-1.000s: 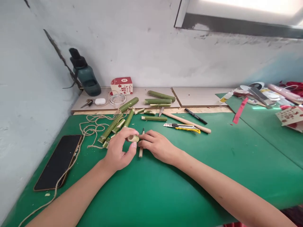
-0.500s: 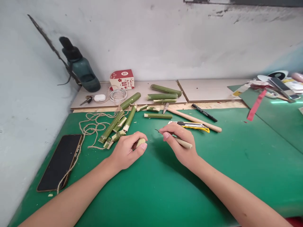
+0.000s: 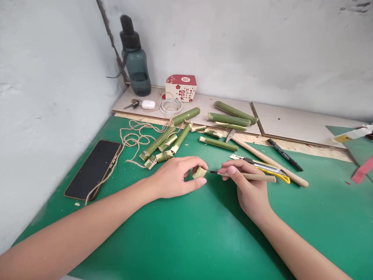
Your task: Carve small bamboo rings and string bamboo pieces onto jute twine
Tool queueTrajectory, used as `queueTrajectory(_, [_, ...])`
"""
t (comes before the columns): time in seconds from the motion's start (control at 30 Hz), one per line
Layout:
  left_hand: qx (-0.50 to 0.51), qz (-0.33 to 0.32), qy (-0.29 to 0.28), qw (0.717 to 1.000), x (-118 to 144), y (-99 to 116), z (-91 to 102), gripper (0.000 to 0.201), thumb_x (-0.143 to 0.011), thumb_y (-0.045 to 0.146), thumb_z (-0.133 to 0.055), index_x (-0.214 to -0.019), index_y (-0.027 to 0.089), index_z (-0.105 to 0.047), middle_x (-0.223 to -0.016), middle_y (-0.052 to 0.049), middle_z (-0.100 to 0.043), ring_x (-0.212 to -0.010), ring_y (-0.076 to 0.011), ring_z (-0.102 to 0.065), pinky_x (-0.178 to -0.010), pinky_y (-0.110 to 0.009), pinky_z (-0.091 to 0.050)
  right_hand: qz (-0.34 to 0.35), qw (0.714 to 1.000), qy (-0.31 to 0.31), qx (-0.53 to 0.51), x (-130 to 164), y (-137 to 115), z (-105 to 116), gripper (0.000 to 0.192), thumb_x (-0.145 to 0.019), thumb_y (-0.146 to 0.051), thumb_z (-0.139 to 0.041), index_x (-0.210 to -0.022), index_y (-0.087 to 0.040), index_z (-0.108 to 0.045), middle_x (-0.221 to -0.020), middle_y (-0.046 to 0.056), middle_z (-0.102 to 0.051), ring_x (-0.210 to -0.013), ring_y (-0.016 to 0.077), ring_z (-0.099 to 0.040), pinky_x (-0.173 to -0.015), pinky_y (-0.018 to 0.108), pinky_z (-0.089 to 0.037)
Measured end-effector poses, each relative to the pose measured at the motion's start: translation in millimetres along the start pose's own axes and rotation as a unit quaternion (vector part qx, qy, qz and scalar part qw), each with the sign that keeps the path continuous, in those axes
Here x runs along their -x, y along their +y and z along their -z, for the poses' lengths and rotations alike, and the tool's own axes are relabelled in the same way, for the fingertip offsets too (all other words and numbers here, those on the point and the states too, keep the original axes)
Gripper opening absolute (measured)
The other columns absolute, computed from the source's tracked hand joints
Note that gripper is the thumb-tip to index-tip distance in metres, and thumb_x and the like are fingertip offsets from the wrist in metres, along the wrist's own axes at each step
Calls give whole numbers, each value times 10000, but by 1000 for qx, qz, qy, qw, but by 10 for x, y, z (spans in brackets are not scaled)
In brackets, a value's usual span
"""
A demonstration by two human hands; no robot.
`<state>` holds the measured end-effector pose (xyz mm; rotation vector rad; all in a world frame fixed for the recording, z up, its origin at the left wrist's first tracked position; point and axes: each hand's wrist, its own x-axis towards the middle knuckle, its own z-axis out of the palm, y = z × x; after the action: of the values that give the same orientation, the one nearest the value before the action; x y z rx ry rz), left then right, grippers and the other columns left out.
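My left hand [image 3: 175, 178] pinches a short pale bamboo piece [image 3: 199, 173] against the green mat [image 3: 186, 233]. My right hand [image 3: 247, 186] grips a thin carving tool with a wooden handle [image 3: 256, 177]; its dark tip points left, a finger's width from the bamboo piece. Several green bamboo sticks [image 3: 163, 142] lie just beyond my left hand.
A phone [image 3: 93, 169] and loose twine [image 3: 132, 140] lie at the left. A yellow utility knife [image 3: 262, 166], a long wooden-handled knife [image 3: 268, 159] and a black marker [image 3: 284, 154] lie behind my right hand. A dark bottle [image 3: 135, 64], a red-white box [image 3: 180, 87], an earbud case and more bamboo sit by the wall.
My right hand has lifted the carving tool off the mat and turned its tip toward the bamboo piece in my left hand. The view has swung left and down.
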<state>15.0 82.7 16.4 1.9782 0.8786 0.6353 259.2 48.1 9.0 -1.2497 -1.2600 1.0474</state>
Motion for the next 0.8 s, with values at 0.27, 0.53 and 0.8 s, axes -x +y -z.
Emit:
queueTrajectory(0.27, [-11,-4,9,1000,-12,-56,-46,249,-938,247,-691,-1186,249,-685,-991,9,-728,-632,-102,-602,-666,-270,-496,-14,1000,-3,-19,22,-31,-18,155,-924,-384,-770,-983,-247,-814,-1034,55,-780,-754,155,-765,-712,295,-689])
queueTrajectory(0.53, [-42,-4,44,998,-34,-94,-52,256,-981,257,-672,-1225,224,-742,-1074,-21,-752,-587,-70,-549,-615,-239,-480,84,995,-21,44,10,-26,-77,144,-845,-320,-854,-956,-252,-793,-1048,79,-765,-1091,262,-732,-926,432,-675])
queueTrajectory(0.8, [-46,-3,42,998,-39,-36,-38,210,-989,290,-669,-1173,230,-747,-957,16,-781,-557,-64,-541,-596,-209,-468,5,1000,-18,-24,33,-87,-88,298,-904,-501,-778,-922,-203,-771,-726,7,-735,-604,138,-710,-565,262,-614])
